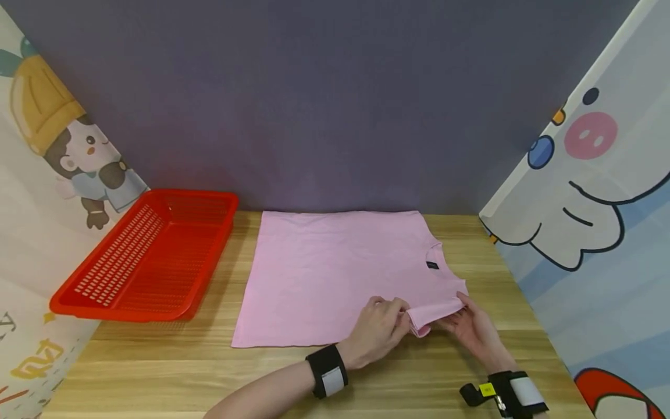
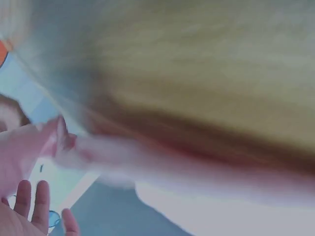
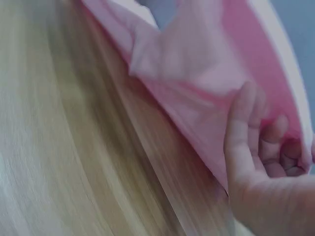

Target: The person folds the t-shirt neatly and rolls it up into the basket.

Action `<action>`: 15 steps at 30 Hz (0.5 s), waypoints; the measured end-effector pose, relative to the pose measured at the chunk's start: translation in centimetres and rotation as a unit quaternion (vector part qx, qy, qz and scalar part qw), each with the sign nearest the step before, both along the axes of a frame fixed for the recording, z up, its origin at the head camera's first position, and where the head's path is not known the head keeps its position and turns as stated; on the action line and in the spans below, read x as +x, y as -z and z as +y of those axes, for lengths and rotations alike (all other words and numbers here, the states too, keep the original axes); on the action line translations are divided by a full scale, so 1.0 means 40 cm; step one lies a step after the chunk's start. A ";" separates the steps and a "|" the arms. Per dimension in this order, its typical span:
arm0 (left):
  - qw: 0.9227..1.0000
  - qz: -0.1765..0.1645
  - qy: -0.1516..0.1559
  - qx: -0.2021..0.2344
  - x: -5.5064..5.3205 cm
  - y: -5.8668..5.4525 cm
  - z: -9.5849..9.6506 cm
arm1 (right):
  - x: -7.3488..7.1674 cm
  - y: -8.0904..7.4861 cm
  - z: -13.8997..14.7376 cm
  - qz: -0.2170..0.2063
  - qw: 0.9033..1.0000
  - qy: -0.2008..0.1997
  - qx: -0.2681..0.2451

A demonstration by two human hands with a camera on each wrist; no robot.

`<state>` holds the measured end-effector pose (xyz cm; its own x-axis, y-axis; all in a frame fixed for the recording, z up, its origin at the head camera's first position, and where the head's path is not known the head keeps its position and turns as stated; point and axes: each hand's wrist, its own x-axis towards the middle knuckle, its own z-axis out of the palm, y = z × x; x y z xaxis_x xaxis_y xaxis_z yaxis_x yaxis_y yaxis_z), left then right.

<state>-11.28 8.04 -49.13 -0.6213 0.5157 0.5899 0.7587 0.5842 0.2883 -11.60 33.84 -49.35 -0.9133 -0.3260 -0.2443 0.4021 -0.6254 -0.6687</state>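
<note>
A pink T-shirt [image 1: 330, 262] lies spread on the wooden table, its neckline with a dark label facing right. Its near sleeve is lifted and folded over. My left hand [image 1: 378, 330] pinches the shirt's near edge beside that sleeve. At the sleeve's right end my right hand [image 1: 473, 329] holds the hem, thumb above and fingers beneath. In the right wrist view the fingers of the right hand [image 3: 261, 147] curl under the pink cloth [image 3: 197, 54]. The left wrist view is blurred; the left hand [image 2: 29, 211] shows at its lower left, close to the raised cloth [image 2: 24, 147].
A red plastic basket [image 1: 191, 279] with slotted sides stands left of the shirt. The wooden table [image 1: 173, 366] meets a dark grey panel [image 1: 324, 105] at the back. Printed cartoon sheets hang along the left and right sides.
</note>
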 end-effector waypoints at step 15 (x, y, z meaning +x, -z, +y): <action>0.958 -0.057 0.244 -0.142 0.041 -0.028 -0.003 | 0.019 0.001 0.083 0.011 0.835 -0.095 0.542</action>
<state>-9.64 7.90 -48.03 -0.3176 0.8905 0.3257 0.9345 0.2356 0.2669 -10.83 37.16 -49.39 -0.8783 -0.0632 -0.4739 0.4059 0.4253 -0.8089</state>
